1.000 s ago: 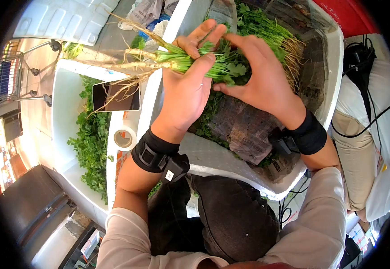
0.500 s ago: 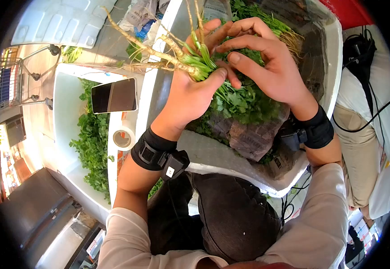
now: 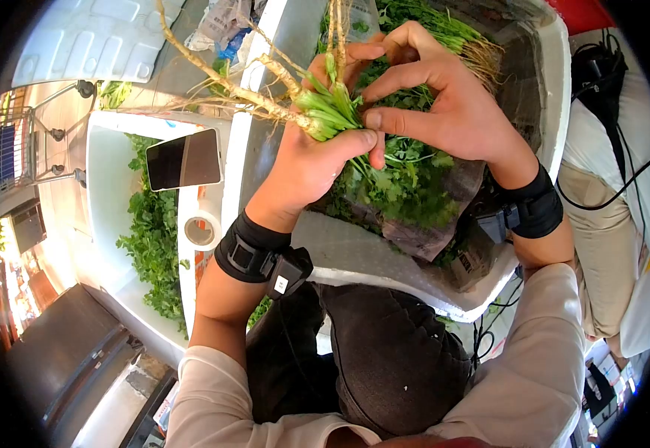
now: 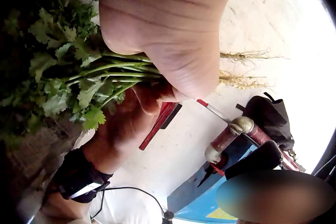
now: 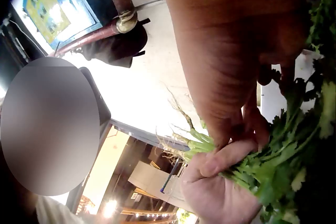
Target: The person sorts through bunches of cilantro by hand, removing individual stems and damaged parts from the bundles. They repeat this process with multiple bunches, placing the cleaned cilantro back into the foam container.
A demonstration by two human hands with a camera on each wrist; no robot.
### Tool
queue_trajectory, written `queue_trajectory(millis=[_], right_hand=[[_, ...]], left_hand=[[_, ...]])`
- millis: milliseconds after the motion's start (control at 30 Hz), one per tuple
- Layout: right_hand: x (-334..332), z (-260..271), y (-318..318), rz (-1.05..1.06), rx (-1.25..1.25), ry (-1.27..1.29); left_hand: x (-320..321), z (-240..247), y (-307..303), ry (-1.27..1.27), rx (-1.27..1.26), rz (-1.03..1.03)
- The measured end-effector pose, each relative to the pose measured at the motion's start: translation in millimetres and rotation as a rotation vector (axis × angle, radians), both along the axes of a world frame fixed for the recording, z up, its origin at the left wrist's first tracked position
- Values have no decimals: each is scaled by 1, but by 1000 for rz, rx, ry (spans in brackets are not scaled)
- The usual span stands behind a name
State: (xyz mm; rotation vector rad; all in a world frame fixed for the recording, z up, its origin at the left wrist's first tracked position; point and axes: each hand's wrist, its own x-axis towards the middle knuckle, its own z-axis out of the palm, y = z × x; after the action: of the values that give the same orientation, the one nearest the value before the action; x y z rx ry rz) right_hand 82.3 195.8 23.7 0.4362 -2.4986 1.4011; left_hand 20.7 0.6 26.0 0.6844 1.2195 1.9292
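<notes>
In the head view a bunch of coriander [image 3: 328, 118] has its pale roots pointing up and left, its leaves spread down and right over the white foam box [image 3: 560, 97]. My left hand [image 3: 311, 166] grips the stems just below the roots, its thumb lying across them. Against the same stems, my right hand [image 3: 463, 118] pinches with bent thumb and forefinger, close to the left thumb. The left wrist view has the coriander leaves [image 4: 86, 90] hanging out past the left palm. Some right fingertips are hidden behind the bunch.
More coriander with roots [image 3: 463, 45] lies at the box's far side, beside newspaper [image 3: 414, 237]. Left of it stands a second white box [image 3: 108, 187] with loose greens [image 3: 153, 246]. A phone [image 3: 185, 160] and tape roll [image 3: 200, 231] rest between the boxes. Cables [image 3: 616, 213] hang at right.
The left hand has turned the bunch so its roots swing from pointing left to up and left. The right hand has come in from the leaves to the stems by the left thumb.
</notes>
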Motion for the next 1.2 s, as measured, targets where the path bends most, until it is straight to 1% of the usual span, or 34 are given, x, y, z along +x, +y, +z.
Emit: queue_trajectory(millis=[33,100,200,467,567,633,667,700,733,767,800,833,867,900,967,1100,1133,1200], right_hand=[[0,-3,-2,0,0,0],[0,-9,-7,9,-142,6],[0,-8,-4,-10,-99,7],[1,1,-6,5,-137,-43],[1,1,-8,9,-170,-43],[1,2,-9,5,-188,-43],[2,3,-10,-20,-261,-103],[2,4,-11,-45,-334,-162],[1,3,-10,-44,-333,-161],[-1,2,-8,-55,-216,-33],[-3,1,-6,-66,-98,94],[-3,2,-5,-66,-98,95],[-3,3,-3,-117,5,162],[-3,5,-2,-167,108,230],[-4,11,-3,-199,137,243],[-4,8,-4,-297,148,251],[-4,6,-3,-297,149,251],[-5,3,2,-381,191,252]], left_hand=[[0,-1,0,11,7,-4],[2,-1,0,9,2,4],[2,0,0,1,-16,0],[-1,-2,-3,44,-7,20],[-2,-4,-1,27,11,16],[2,-4,2,-92,65,89],[-1,-10,2,-91,65,90],[-5,-15,3,12,36,125],[-8,-18,4,115,7,159],[-1,-21,4,19,-15,233],[-1,-19,3,19,-15,233],[0,-17,2,-45,-20,209],[0,-15,2,-110,-25,183],[1,-14,4,-110,-24,184],[3,-13,8,-66,-79,252],[-1,-23,4,-34,-89,219],[-1,-21,3,-71,-110,206],[-2,-17,2,-106,-129,194]])
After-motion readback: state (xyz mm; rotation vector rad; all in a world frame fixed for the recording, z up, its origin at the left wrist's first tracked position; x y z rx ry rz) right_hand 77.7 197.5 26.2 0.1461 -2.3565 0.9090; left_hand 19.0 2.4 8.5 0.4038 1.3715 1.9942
